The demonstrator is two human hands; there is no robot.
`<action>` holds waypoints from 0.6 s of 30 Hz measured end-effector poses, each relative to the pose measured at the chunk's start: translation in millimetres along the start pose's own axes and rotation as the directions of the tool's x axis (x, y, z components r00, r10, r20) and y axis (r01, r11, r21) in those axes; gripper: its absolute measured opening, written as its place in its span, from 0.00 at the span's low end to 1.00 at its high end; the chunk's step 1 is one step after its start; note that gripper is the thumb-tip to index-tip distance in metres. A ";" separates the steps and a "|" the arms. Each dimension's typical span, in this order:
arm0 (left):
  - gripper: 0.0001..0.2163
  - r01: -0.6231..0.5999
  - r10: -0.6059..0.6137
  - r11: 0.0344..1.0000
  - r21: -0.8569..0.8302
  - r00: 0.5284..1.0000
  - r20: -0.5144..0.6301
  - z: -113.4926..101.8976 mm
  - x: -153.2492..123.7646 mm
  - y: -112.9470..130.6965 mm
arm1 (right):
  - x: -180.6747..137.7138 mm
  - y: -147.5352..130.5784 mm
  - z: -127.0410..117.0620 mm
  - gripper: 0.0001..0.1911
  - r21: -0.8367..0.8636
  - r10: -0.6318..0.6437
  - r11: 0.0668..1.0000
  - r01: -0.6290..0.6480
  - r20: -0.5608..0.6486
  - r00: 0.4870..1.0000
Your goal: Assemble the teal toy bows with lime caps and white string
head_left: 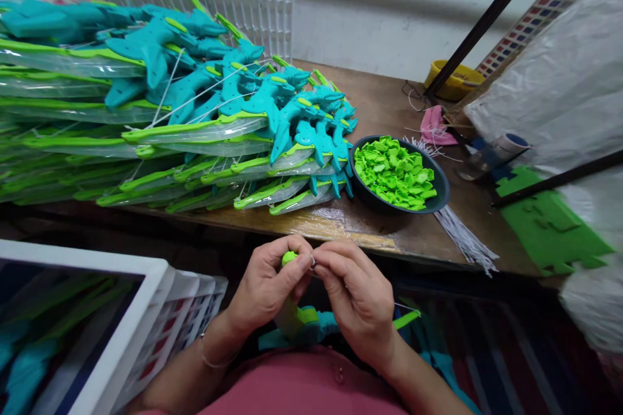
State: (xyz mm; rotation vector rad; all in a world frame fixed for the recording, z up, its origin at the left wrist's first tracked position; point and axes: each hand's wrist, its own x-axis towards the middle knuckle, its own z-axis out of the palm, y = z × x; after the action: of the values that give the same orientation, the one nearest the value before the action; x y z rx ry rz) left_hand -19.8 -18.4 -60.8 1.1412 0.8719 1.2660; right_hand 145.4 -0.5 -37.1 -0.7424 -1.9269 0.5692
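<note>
My left hand (275,275) is closed on a small bright green plastic piece (289,257), held between thumb and fingers. Right beside it, my right hand (357,295) pinches the end of a white string (313,260); a small loop of it shows between the two hands. Below them, near my lap, lies a teal and green toy bow (311,319), partly hidden by my hands and arms. One green limb tip (407,318) of it sticks out to the right with string at its end.
Many similar toy bows (209,97) are stacked on the wooden table (374,94). A dark bowl (442,191) of green pieces stands near its edge, with white strings (467,240) beside it. A white crate (160,272) is at lower left; a green foam mat (549,220) lies right.
</note>
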 end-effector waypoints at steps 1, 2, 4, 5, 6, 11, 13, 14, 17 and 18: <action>0.14 -0.002 0.002 1.000 -0.005 1.000 0.000 -0.1 0.2 -0.4 | -1.1 1.6 0.9 0.14 -0.013 -0.025 1.000 0.025 -0.005 1.000; 0.13 -0.004 0.004 1.000 -0.010 1.000 -0.001 -0.1 0.3 -0.8 | -1.9 3.2 1.9 0.15 -0.026 -0.044 0.999 0.044 -0.015 0.999; 0.13 -0.007 0.008 1.000 -0.019 1.000 0.003 0.4 0.6 -1.4 | -2.9 5.8 4.3 0.14 -0.045 -0.066 0.997 0.064 -0.040 0.997; 0.13 -0.008 0.008 1.000 -0.019 1.000 0.003 0.7 0.7 -1.5 | -3.0 6.3 5.2 0.13 -0.049 -0.067 0.997 0.064 -0.051 0.996; 0.13 -0.011 0.011 1.000 -0.018 1.000 0.002 1.1 0.8 -1.4 | -3.0 6.4 5.9 0.12 -0.047 -0.058 0.997 0.055 -0.062 0.996; 0.14 -0.007 0.007 1.000 0.004 1.000 0.002 1.5 1.1 -0.6 | -5.5 2.3 4.8 0.10 0.063 0.119 0.991 -0.115 -0.071 0.990; 0.15 -0.008 0.008 1.000 0.010 1.000 0.005 1.1 1.7 -0.9 | -8.9 1.6 3.2 0.09 0.136 0.197 0.973 -0.188 -0.050 0.979; 0.15 -0.013 0.013 1.000 0.012 1.000 0.009 0.9 2.0 -1.1 | -10.8 1.6 2.4 0.09 0.173 0.229 0.960 -0.219 -0.041 0.973; 0.14 -0.023 0.023 1.000 0.018 1.000 0.015 0.7 2.8 -1.5 | -13.8 1.9 -0.2 0.09 0.246 0.283 0.930 -0.272 -0.012 0.959; 0.14 -0.024 0.023 1.000 0.019 1.000 0.015 0.8 2.9 -1.3 | -13.3 1.7 -1.0 0.09 0.242 0.277 0.933 -0.267 -0.006 0.961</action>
State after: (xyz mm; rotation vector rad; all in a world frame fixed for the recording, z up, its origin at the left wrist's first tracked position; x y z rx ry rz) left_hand -18.3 -15.6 -61.6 1.1780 0.8636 1.2693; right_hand 151.4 -8.6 -45.9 -0.8627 -1.6905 0.9329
